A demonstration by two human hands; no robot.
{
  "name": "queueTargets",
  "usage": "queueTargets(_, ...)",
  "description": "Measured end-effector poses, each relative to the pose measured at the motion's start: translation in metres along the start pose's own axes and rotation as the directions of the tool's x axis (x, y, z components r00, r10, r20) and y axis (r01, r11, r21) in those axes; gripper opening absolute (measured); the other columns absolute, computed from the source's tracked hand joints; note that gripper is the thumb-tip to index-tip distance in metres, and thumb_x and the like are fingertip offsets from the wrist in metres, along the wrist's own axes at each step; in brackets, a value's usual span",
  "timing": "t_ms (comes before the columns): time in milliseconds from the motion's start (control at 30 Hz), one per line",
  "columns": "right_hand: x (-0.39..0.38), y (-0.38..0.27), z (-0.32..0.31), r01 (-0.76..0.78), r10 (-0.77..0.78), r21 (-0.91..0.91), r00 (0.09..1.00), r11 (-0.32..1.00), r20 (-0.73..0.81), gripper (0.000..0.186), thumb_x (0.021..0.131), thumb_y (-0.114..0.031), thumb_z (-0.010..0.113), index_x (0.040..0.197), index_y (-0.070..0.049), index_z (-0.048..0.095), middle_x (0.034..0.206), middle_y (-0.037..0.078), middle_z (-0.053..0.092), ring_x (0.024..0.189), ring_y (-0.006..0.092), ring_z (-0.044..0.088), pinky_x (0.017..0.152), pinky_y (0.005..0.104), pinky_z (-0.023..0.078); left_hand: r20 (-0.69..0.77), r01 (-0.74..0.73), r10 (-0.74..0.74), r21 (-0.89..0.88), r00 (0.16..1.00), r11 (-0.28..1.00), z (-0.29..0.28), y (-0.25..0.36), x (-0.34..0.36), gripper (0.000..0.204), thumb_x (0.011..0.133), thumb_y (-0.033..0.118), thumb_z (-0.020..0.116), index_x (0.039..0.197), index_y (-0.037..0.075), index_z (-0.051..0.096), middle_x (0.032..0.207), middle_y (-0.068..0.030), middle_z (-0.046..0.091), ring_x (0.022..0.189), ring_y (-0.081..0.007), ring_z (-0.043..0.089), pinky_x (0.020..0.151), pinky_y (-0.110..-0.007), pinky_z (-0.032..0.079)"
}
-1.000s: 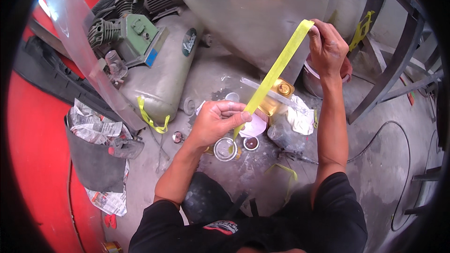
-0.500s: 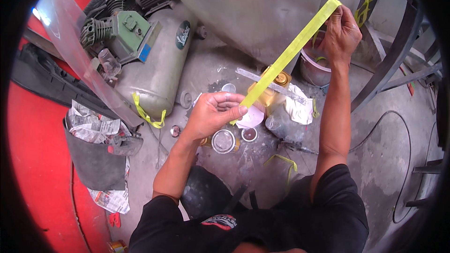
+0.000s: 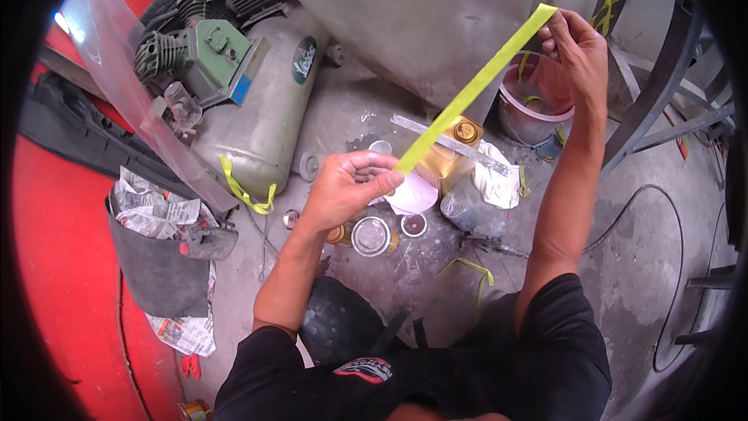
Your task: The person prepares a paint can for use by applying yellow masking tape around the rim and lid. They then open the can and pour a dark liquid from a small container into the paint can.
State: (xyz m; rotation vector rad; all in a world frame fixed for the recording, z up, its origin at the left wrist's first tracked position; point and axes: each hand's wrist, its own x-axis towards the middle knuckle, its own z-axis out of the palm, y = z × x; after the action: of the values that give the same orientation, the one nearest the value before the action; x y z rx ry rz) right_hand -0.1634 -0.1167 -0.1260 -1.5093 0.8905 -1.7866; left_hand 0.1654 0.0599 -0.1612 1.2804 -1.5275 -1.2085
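A strip of yellow tape (image 3: 471, 96) stretches taut on a diagonal between my hands. My left hand (image 3: 351, 191) pinches its lower end at the thumb, while my right hand (image 3: 573, 51) grips the upper end with thumb and fingers. Beneath the strip are a gold can (image 3: 456, 160), a long flat clear bar (image 3: 428, 131), a pink sheet (image 3: 414, 197) and a white cloth (image 3: 495, 179). A lidded round tin (image 3: 372, 235) and a small cup of dark material (image 3: 414, 225) sit below my left hand.
On the left, an air compressor (image 3: 241, 132) stands beside newspaper (image 3: 156, 214) and a red surface (image 3: 62, 265). A large grey panel (image 3: 397, 15) rises at the back. A bucket (image 3: 522, 113), dark metal frame (image 3: 658, 93) and hose (image 3: 678, 242) are on the right.
Both hands have moved upward since a second ago, my right hand also shifting rightward with the tape. Over the last half second my right hand has turned slightly and more of the bucket shows.
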Motion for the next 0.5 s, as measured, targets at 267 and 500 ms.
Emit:
queueTargets(267,-0.018,-0.048,-0.018,-0.005,-0.119,0.272,0.892,0.962,0.437,0.043,0.095,-0.015,0.067,0.133,0.000,0.056,0.076,0.000,0.062,0.063,0.0026,0.052,0.056,0.0160,0.041,-0.008,0.044,-0.044,0.195,0.999,0.980,-0.003,-0.013,0.009,0.034,0.094,0.021,0.071,0.117,-0.004,0.066,0.091,-0.0026,0.069,0.080,-0.0055,0.061,0.072,-0.022,0.050)
queueTargets(500,-0.024,-0.053,-0.024,-0.041,-0.130,0.335,0.871,0.941,0.474,0.045,0.094,-0.007,0.063,0.137,0.001,0.052,0.081,0.004,0.064,0.062,0.0062,0.053,0.059,0.0202,0.045,-0.051,0.032,-0.023,0.183,0.998,0.983,-0.004,-0.019,0.009,0.039,0.093,0.023,0.072,0.120,-0.004,0.064,0.090,-0.0015,0.068,0.079,-0.0045,0.059,0.070,-0.022,0.049)
